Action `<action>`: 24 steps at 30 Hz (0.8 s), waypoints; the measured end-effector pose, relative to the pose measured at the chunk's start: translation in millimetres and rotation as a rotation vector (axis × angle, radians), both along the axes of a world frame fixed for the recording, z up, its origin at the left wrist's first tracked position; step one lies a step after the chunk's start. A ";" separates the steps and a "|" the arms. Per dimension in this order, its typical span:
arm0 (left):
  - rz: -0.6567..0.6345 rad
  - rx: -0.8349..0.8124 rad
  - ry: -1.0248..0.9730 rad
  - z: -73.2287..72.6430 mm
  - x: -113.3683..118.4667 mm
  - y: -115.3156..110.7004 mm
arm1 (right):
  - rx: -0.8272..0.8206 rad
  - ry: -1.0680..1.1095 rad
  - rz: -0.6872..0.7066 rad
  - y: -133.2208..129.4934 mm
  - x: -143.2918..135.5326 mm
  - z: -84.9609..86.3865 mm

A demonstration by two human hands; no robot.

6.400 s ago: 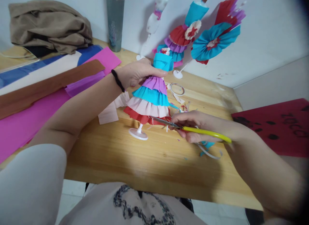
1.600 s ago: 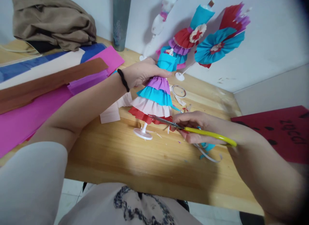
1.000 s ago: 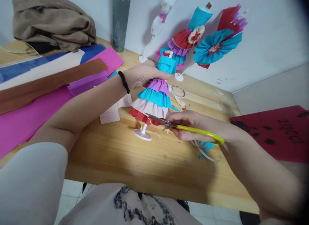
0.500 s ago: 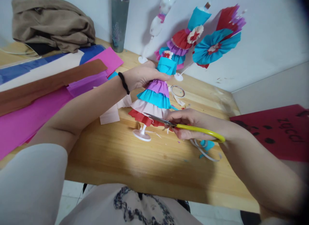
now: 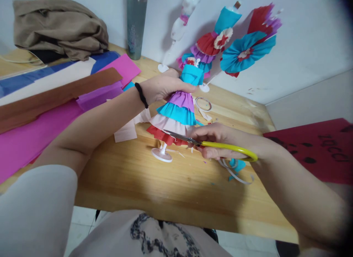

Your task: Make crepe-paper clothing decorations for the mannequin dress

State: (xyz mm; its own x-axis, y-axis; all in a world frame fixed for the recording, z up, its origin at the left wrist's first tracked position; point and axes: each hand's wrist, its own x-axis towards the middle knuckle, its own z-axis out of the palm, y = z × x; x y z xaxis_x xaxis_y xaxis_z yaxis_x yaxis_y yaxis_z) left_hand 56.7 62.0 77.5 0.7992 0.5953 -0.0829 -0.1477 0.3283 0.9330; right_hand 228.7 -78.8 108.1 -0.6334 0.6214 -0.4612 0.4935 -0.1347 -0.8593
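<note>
A small dress form (image 5: 180, 112) in ruffled crepe paper stands slightly tilted on a round white base. Its tiers run from a turquoise top through purple, turquoise and pale pink to red at the hem. My left hand (image 5: 172, 84) is closed around its waist, the fingers behind hidden. In my right hand (image 5: 213, 137) are yellow-handled scissors (image 5: 228, 145). Their blades lie along the edge of the pale pink ruffle, just over the red one. My right fingertips are at the skirt's right side; whether they also pinch paper I cannot tell.
Sheets of coloured crepe paper (image 5: 55, 98) cover the left. Behind them lie a brown cloth (image 5: 60, 27) and a grey-green bottle (image 5: 136, 27). Other paper-dressed forms (image 5: 209, 43) stand at the wall. A tape roll (image 5: 203, 104), scraps (image 5: 237, 168) and a red bag (image 5: 317, 150) are on the right.
The scissor tips have shifted very slightly left along the pale pink ruffle. My left hand keeps its hold on the dress form, which has barely moved.
</note>
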 end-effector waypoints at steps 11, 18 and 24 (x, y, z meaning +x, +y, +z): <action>0.005 -0.007 0.042 1.6 0.1 -0.6 | 0.002 -0.032 -0.028 -0.6 -1.6 2.6; 0.025 -0.008 0.035 1.8 0.3 -1.2 | -0.005 -0.044 -0.023 -0.1 -1.3 2.9; 0.056 -0.151 0.003 4.2 0.0 -3.5 | -0.005 -0.047 -0.025 0.3 -3.5 5.7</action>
State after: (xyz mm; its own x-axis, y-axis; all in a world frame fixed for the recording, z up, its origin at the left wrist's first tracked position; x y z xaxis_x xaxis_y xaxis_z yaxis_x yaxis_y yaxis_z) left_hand 56.6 58.5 81.7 0.7650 0.6192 -0.1770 -0.1672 0.4564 0.8739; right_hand 225.2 -78.6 113.9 -0.5950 0.6347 -0.4931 0.5299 -0.1515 -0.8344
